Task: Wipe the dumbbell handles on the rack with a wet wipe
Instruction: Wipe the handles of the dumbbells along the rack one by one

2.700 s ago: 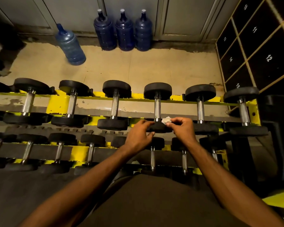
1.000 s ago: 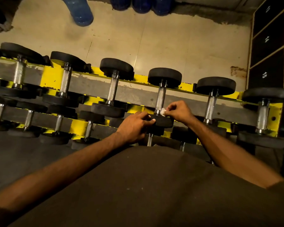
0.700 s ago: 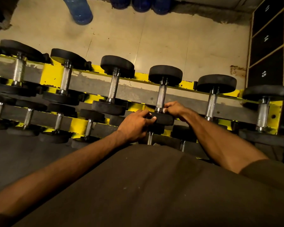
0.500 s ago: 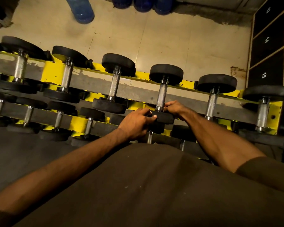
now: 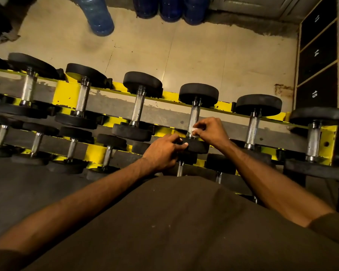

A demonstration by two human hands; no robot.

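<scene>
**Inspector:** Head view, the only 1 supplied. Status of the work?

**Assessor:** In progress. The top row of the rack (image 5: 67, 90) shows 6 dumbbells. The wipe (image 5: 194, 130) is on the 4th dumbbell (image 5: 199, 94) from the left, at the near end of its handle (image 5: 194, 114). The handle above the wipe is bare. No handle shows a wet sheen, so I cannot tell which are done. My judgement: this handle is barely started, and the lower row (image 5: 71, 151) is unaccounted for.

**Inspector:** Hands?

**Assessor:** The right hand (image 5: 211, 130) reaches in from the right with fingers bunched. It pinches the small white wipe against the handle, just above the near plate (image 5: 199, 147). The left hand (image 5: 162, 151) sits at that plate's left edge, fingers curled over it in a grip. I judge it steadies the dumbbell. Both forearms extend over the rack's near side, wrists low.

**Inspector:** Wipe location, exactly?

**Assessor:** Between the right fingertips and the steel, touching both.
</scene>
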